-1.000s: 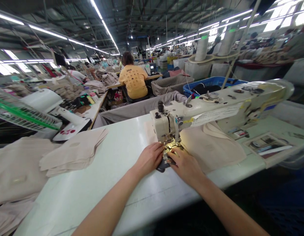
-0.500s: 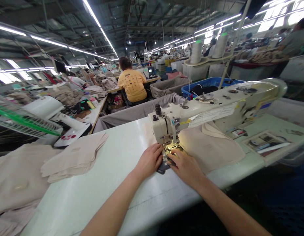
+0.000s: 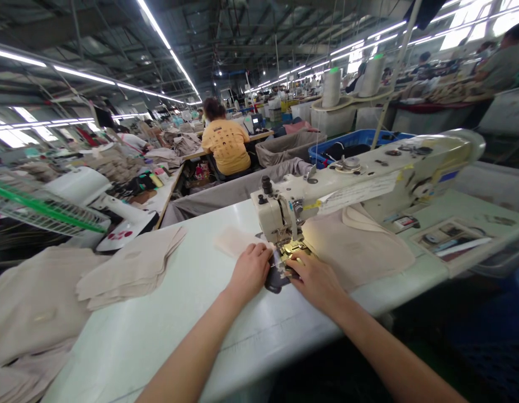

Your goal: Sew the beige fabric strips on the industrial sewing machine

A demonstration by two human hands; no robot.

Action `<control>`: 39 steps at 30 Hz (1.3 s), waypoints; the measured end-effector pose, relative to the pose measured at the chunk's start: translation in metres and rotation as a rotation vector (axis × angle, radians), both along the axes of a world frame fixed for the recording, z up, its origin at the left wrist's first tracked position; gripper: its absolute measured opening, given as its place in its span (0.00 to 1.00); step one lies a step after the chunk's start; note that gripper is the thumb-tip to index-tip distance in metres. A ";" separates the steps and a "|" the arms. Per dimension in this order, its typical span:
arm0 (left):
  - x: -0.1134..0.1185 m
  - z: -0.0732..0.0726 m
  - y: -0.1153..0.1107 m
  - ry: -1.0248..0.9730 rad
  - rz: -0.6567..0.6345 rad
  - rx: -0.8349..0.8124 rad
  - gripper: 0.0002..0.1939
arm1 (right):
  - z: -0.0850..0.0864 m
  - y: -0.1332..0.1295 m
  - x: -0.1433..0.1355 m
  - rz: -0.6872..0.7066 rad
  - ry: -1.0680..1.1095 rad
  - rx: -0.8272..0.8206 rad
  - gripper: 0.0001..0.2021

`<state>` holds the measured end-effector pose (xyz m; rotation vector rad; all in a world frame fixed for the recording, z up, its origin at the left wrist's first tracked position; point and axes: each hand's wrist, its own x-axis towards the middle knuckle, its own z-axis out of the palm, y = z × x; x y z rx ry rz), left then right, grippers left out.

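A white sewing machine (image 3: 330, 187) stands on the pale green table, its lamp lighting the metal plate (image 3: 293, 246) under the head. A small beige fabric piece (image 3: 231, 240), blurred, lies left of the needle area. My left hand (image 3: 251, 270) is closed on its near edge, fingers bent, beside the dark machine bed (image 3: 275, 280). My right hand (image 3: 317, 279) is at the right of the plate, thumb and fingers drawn together; what they pinch is hidden. Behind that hand a larger beige fabric panel (image 3: 362, 246) lies under the machine arm.
Beige panels are stacked on the table's left (image 3: 131, 266), with more fabric (image 3: 33, 302) beyond its edge. A white fan (image 3: 81, 187) stands at left. A tool tray (image 3: 452, 240) sits at right. A blue basket (image 3: 355, 143) and a seated co-worker (image 3: 226, 143) are behind.
The small fabric piece now reaches out to the left of the needle area, where little of it showed before. My left hand has shifted slightly left; my right hand stays nearly in place.
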<state>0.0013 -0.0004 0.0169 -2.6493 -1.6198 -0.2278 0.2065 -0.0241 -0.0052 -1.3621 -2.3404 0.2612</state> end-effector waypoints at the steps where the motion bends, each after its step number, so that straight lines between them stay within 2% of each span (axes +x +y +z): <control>1: 0.001 0.001 -0.003 0.000 0.013 -0.028 0.13 | 0.000 0.000 0.001 0.002 0.016 -0.011 0.10; 5: 0.011 0.004 -0.019 -0.057 -0.063 -0.098 0.12 | 0.000 -0.004 0.007 0.022 0.116 -0.035 0.11; 9: 0.024 0.003 -0.030 -0.057 -0.089 -0.023 0.09 | 0.000 -0.009 0.012 0.100 0.168 -0.045 0.11; 16: 0.027 -0.002 -0.023 -0.058 -0.083 0.021 0.08 | 0.005 -0.007 0.011 0.103 0.065 -0.093 0.14; 26: 0.027 -0.002 -0.024 -0.064 -0.067 0.011 0.10 | 0.004 -0.005 0.010 0.109 0.063 -0.087 0.15; 36: 0.024 -0.003 -0.019 -0.020 -0.105 0.045 0.10 | 0.010 -0.001 0.007 0.113 0.022 -0.096 0.16; 39: 0.025 -0.002 -0.025 0.004 -0.128 0.052 0.09 | 0.009 -0.002 0.009 0.113 0.017 -0.097 0.15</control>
